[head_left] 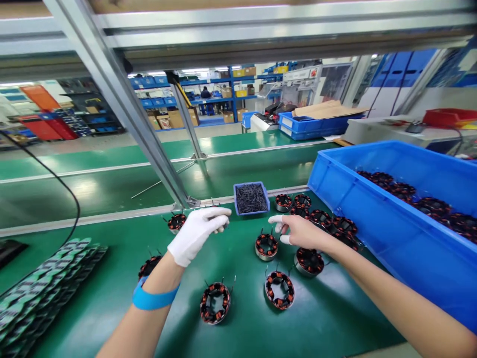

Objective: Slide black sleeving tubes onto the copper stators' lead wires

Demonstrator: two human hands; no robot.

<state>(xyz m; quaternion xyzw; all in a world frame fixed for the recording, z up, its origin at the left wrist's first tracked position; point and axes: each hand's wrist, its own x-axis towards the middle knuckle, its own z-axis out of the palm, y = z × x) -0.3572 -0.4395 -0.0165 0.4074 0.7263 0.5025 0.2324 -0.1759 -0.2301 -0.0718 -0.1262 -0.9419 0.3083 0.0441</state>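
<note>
My left hand [199, 231], in a white glove, is closed left of a small tray [236, 200] of short black tubes. Something small and dark shows at its fingertips, too small to name. My right hand [298, 230] has white covers on its fingertips. Its thumb and forefinger are apart, with no held thing visible, just above the upright wire leads of a motor stator [266, 247]. More ring-shaped stators with copper windings lie nearby: one in front [215, 303], one to its right [279, 290], and one under my right wrist [309, 262].
A large blue bin [357, 199] with many stators stands on the right, beside a cluster of stators [321, 217]. Stacked green-and-black parts [48, 283] lie at left. A slanted metal post [122, 109] rises behind my left hand.
</note>
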